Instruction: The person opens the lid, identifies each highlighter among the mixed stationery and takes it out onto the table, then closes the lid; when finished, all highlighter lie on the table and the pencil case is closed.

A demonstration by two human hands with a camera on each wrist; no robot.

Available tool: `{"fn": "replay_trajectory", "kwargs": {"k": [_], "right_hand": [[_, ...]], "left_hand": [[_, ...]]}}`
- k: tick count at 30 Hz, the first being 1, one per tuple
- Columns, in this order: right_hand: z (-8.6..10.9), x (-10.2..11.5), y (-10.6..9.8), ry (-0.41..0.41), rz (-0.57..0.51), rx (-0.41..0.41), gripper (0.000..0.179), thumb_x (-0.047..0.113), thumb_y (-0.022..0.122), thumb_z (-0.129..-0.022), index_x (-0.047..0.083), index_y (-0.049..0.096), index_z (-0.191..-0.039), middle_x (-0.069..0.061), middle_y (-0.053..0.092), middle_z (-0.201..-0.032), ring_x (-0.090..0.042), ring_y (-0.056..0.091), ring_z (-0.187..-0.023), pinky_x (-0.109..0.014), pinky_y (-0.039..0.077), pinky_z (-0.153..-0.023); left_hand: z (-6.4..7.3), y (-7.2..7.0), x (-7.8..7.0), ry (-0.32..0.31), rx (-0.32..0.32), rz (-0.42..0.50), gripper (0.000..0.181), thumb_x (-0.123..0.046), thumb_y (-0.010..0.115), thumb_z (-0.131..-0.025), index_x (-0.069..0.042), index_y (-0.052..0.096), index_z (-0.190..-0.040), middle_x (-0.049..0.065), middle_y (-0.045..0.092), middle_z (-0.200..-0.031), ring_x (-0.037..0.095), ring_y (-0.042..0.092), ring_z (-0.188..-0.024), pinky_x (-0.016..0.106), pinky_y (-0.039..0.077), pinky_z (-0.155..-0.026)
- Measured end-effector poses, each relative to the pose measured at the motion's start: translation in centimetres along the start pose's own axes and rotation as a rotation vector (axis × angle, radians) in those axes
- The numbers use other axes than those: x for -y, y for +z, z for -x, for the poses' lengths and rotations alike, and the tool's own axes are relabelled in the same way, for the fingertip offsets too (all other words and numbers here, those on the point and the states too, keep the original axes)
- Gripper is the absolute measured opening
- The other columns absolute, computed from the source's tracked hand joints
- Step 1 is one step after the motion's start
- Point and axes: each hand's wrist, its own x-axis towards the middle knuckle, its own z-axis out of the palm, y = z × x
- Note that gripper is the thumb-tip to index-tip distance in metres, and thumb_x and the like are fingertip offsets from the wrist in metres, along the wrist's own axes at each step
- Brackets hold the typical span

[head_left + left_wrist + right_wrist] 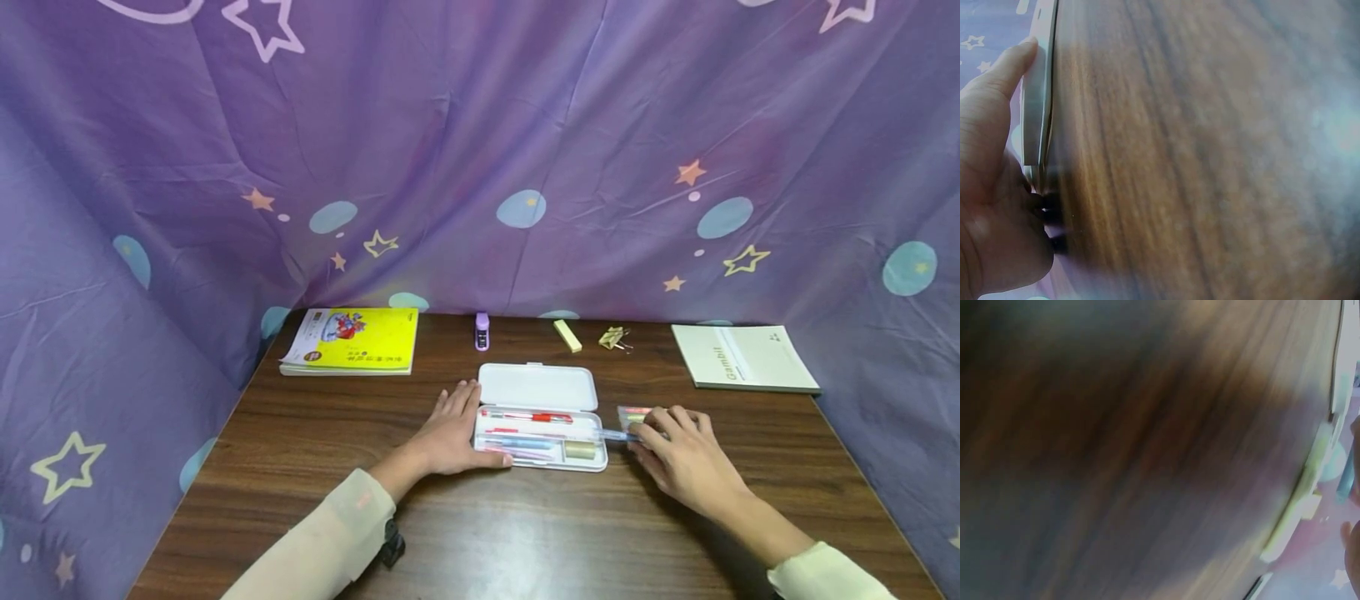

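A white pencil case [537, 387] lies on the table with its lid raised behind it. Inside are a red pen [551, 417], slim blue and pink pens [517, 446], and a gold-coloured block [580, 450] in the front right compartment. My left hand [450, 432] holds the case's left end, the thumb along its front wall [1036, 112] and the other fingers by its left side. Over the right end, my right hand [686, 454] pinches a light-blue pen [619, 435], whose tip reaches the case's edge. A small colourful packet [634, 412] lies partly hidden behind that hand.
Along the back stand a yellow book stack [375, 342], a purple stapler [482, 332], a pale yellow stick-shaped box [567, 336], gold binder clips [615, 337] and a pale green notebook [742, 358]. A purple curtain [450, 167] hangs behind the table [510, 533].
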Motion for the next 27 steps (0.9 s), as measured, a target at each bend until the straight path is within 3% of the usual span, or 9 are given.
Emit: {"fn": "replay_trajectory", "kwargs": {"k": [11,20,27], "right_hand": [[2.7,-1.8,-1.0,0.028,-0.030,-0.005,0.061,0.057,0.029,-0.119,0.019,0.076,-0.110,-0.001,0.064,-0.102,-0.027,0.058,-0.093,-0.050,0.041,-0.070],[4.6,-3.1,-0.9,0.019,-0.031,-0.001,0.063,0.058,0.028,-0.118,0.019,0.077,-0.110,-0.001,0.065,-0.104,-0.026,0.058,-0.092,-0.058,0.044,-0.076],[4.5,-3.1,-0.7,0.033,-0.015,0.024,0.064,0.058,0.026,-0.118,0.021,0.077,-0.109,-0.002,0.064,-0.107,-0.028,0.058,-0.097,-0.062,0.045,-0.078]], "left_hand": [[0.0,-0.1,0.0,0.004,-0.001,0.003,0.137,-0.085,0.070,-0.089,-0.003,0.005,-0.178,0.019,0.003,-0.187,0.034,0.002,-0.176,0.054,0.003,-0.144],[0.0,-0.2,-0.3,-0.002,0.010,0.003,0.136,-0.082,0.071,-0.090,-0.003,0.005,-0.178,0.019,0.003,-0.187,0.035,0.002,-0.176,0.054,0.003,-0.144],[0.1,-0.3,-0.3,-0.009,0.009,0.007,0.136,-0.083,0.072,-0.089,-0.003,0.006,-0.178,0.019,0.003,-0.187,0.035,0.002,-0.176,0.054,0.003,-0.143]]}}
